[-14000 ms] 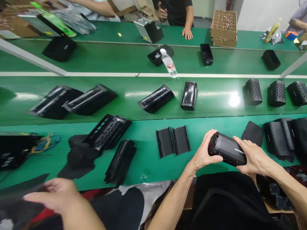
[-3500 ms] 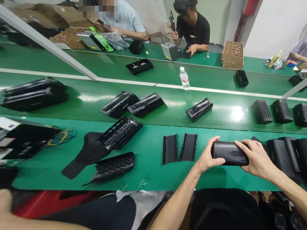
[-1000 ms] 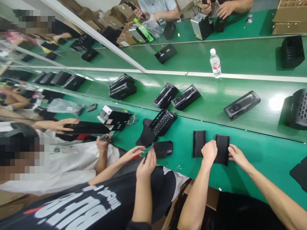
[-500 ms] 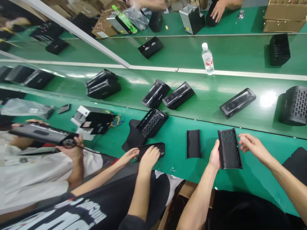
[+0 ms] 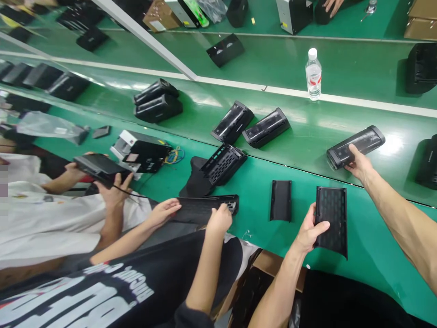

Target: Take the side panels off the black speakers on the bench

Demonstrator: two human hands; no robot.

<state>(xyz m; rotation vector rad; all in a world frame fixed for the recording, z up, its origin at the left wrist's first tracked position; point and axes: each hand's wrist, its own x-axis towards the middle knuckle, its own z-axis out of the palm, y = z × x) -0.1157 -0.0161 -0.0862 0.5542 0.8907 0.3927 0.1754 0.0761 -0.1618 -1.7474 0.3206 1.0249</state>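
Observation:
My left hand (image 5: 310, 230) holds a black perforated cover panel (image 5: 332, 218) by its left edge, thumb across the front. The panel is slightly curved and tilted above the green table. Reaching forward, my right hand (image 5: 360, 163) grips the near side of a black speaker housing (image 5: 370, 139) lying on the green belt. Its thumb rests on top, and the fingers underneath are mostly hidden. A smaller black panel (image 5: 281, 200) lies on the table left of my left hand.
Two more black housings (image 5: 234, 122) lie on the belt, with a water bottle (image 5: 313, 75) standing beyond. To my left, a co-worker's hands (image 5: 220, 221) hold a long black part (image 5: 194, 209); another person handles a black device (image 5: 102, 168). A slanted grey post (image 5: 150, 41) crosses the upper left.
My right hand has moved forward from beside the panel and taken hold of the speaker housing. My left thumb now lies over the panel's front. The camera view has shifted.

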